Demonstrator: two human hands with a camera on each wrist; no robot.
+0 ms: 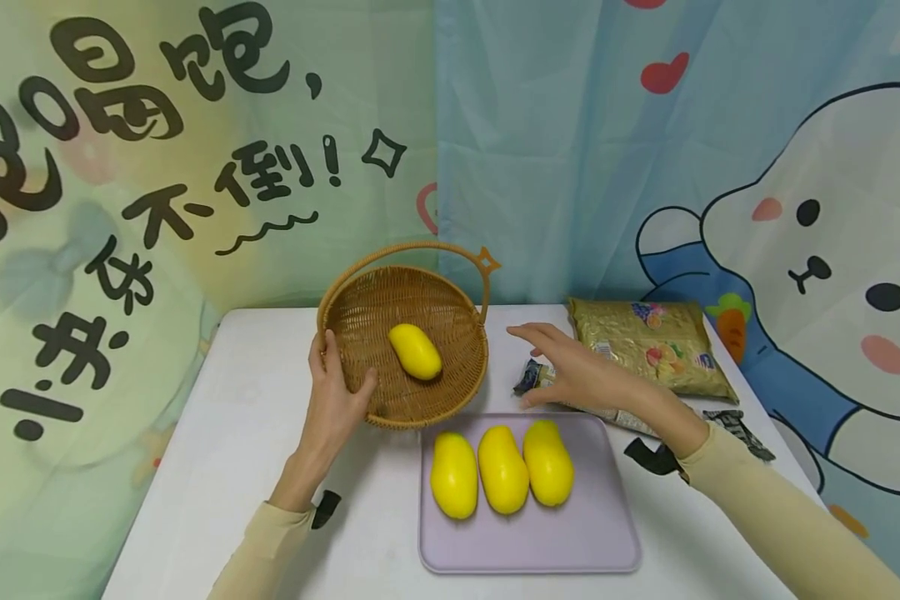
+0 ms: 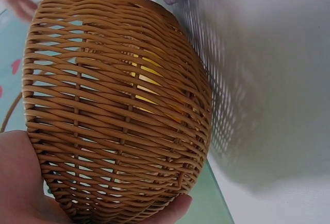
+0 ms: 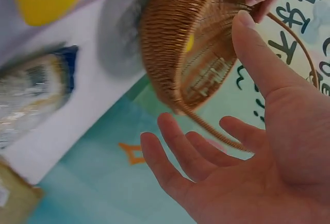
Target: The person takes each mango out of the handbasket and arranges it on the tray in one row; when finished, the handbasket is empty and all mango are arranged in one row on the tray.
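My left hand (image 1: pixel 337 400) grips the left side of a brown wicker basket (image 1: pixel 360 292), its thumb over the rim. The basket is tilted so that its inside faces the head view, and one yellow mango (image 1: pixel 416 352) lies in it. Through the weave in the left wrist view, part of that mango (image 2: pixel 147 77) shows. To the basket's right my right hand (image 1: pixel 581 371) hovers with fingers spread, touching nothing. In the right wrist view its fingers (image 3: pixel 172 167) are apart from the basket and its handle (image 3: pixel 214 131). Three yellow mangoes (image 1: pixel 504 469) lie side by side on a lilac tray (image 1: pixel 528 542).
On the white table (image 1: pixel 270 375), a gold snack bag (image 1: pixel 645 346) lies at the back right. Under my right forearm are a smaller, partly hidden packet (image 1: pixel 536 377) and a dark-ended wrapper (image 1: pixel 742 429). Printed curtains (image 1: pixel 525 150) hang behind the table.
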